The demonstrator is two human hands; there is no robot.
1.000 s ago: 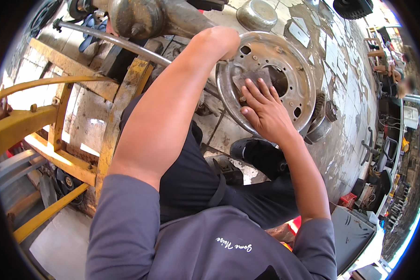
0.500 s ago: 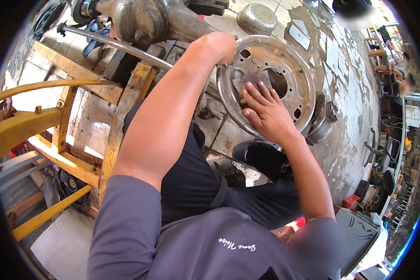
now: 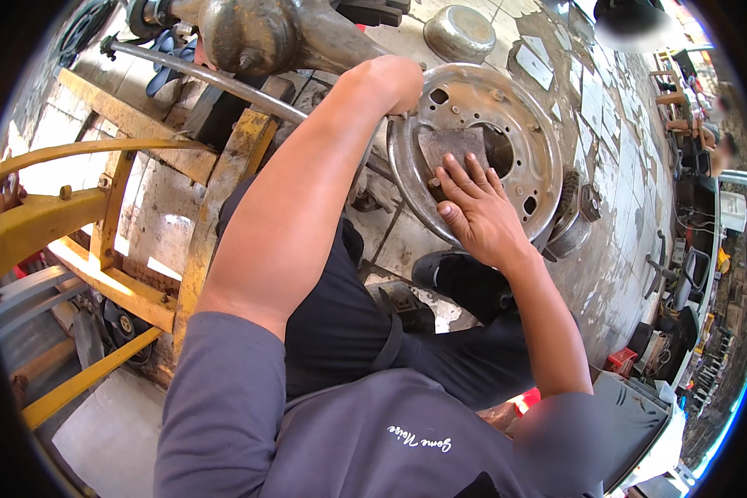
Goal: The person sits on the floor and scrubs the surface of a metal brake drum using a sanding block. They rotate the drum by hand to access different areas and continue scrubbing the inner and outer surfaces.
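A round metal brake backing plate [image 3: 546, 178], with a raised lip, a large centre hole and bolt holes, stands tilted in front of me. My left hand [image 3: 397, 83] is curled at its upper left edge; most of its fingers are hidden. On the plate's face lies a grey-brown piece of sandpaper [image 3: 450, 146], beside the centre hole. My right hand [image 3: 481, 207] rests flat with fingers stretched out, fingertips over the lower edge of the sandpaper.
At the upper left is a greasy axle housing [image 3: 249, 37], with a long metal bar [image 3: 199, 79] below it. A yellow metal frame [image 3: 141, 303] fills the left side. Beyond the plate sits a metal bowl [image 3: 459, 33]. Shelves with tools and parts line the far right.
My right hand has slid slightly down and to the right on the plate, so more of the sandpaper shows. The left hand stays at the edge.
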